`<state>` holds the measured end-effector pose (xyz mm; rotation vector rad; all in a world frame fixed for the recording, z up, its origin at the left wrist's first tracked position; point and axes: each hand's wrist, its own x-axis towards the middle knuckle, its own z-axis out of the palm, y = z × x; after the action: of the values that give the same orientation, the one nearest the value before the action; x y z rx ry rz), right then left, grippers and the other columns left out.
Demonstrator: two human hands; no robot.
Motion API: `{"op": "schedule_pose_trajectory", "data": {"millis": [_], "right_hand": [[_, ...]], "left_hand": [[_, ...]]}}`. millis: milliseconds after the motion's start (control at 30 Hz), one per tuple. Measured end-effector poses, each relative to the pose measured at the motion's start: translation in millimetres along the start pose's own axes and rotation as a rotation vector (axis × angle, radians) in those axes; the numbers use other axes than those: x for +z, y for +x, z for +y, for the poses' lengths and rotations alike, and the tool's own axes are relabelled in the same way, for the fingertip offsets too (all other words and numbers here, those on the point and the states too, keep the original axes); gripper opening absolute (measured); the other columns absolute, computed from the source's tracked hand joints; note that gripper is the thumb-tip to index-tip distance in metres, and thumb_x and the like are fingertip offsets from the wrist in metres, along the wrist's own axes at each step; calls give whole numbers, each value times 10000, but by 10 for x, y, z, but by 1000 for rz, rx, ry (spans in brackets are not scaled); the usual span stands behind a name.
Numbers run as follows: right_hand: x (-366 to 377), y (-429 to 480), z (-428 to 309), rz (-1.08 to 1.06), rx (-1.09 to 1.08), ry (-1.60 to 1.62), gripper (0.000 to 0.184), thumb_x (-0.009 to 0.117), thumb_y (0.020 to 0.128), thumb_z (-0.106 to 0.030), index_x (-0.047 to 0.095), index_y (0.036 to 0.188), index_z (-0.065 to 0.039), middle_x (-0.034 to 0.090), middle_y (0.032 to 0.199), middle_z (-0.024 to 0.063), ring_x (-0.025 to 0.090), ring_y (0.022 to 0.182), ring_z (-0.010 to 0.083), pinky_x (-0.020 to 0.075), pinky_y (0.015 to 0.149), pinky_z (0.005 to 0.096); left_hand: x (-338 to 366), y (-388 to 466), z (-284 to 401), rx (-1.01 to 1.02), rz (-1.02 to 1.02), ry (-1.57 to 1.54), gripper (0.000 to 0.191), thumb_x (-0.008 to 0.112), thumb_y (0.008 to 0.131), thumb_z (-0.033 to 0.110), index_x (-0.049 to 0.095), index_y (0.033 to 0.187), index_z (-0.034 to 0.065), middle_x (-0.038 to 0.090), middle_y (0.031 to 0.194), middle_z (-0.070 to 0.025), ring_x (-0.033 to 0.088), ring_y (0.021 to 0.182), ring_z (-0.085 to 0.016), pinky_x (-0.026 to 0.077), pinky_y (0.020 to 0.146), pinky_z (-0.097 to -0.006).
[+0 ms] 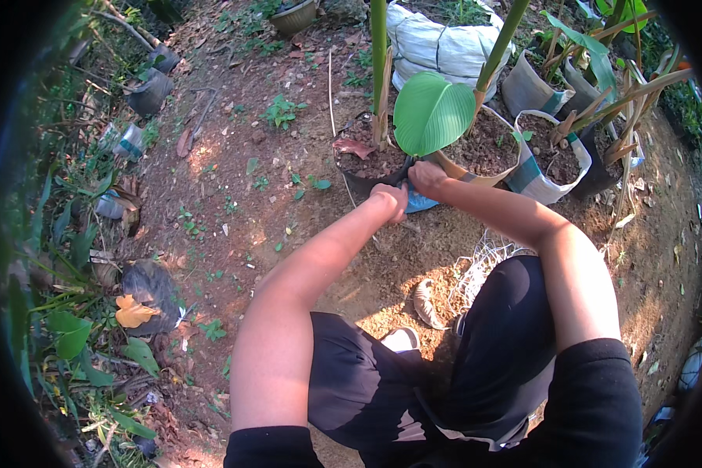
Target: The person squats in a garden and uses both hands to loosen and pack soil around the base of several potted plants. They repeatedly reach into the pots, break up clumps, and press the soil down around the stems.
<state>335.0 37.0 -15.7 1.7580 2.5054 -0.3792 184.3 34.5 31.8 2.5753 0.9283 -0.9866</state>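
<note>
Both my hands meet low in front of me, at the rim of a black grow bag (374, 182) filled with soil. My left hand (391, 200) is by the bag's right side, next to a piece of blue plastic (419, 200). My right hand (427, 177) is just beyond it, between the black bag and a tan, soil-filled bag (474, 178). What the fingertips of either hand grip is hidden. A broad green leaf (433, 114) stands right above my hands. Thick green stems (378, 58) rise from the black bag's soil.
A white woven sack (444, 50) stands behind the bags. More planted bags, one white with a green stripe (553, 190), are on the right. Tangled white string (485, 266) and a curled dry leaf (427, 304) lie by my feet. Black plastic (152, 286) lies at the left among plants.
</note>
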Motion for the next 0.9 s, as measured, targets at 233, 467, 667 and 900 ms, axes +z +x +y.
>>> {"op": "schedule_pose_trajectory", "data": {"millis": [233,467,667,900], "right_hand": [[75,-40,-107,-56,1,-108,202,547,878,-108,744,888,-60,728,927,158,716,873,304,577,743,394],[254,56,35,40,-103,-67,201,558,858,-124,703,818,9,698,884,213,704,849,341,559,714,430],[308,91,132,-68,-105,-79,178,580,824,-121,698,818,12,686,903,224,697,845,365,555,710,437],[307,49,102,61,35,80,157,618,799,-105,708,862,7,697,894,219,697,852,371,563,733,430]], "left_hand": [[-67,-26,39,-41,-42,-20,905,599,883,457,186,1493,-69,623,1274,-156,616,1159,-279,507,943,-396],[1,-128,-57,-59,-61,-16,893,596,879,487,198,1515,1,614,1284,-168,607,1170,-300,499,955,-413],[68,-210,-116,-49,-21,-10,881,611,882,473,209,1512,6,599,1303,-177,597,1184,-305,492,963,-421],[-32,-270,-100,-73,-41,-11,852,603,893,480,237,1502,10,575,1337,-174,578,1211,-309,482,979,-415]]}}
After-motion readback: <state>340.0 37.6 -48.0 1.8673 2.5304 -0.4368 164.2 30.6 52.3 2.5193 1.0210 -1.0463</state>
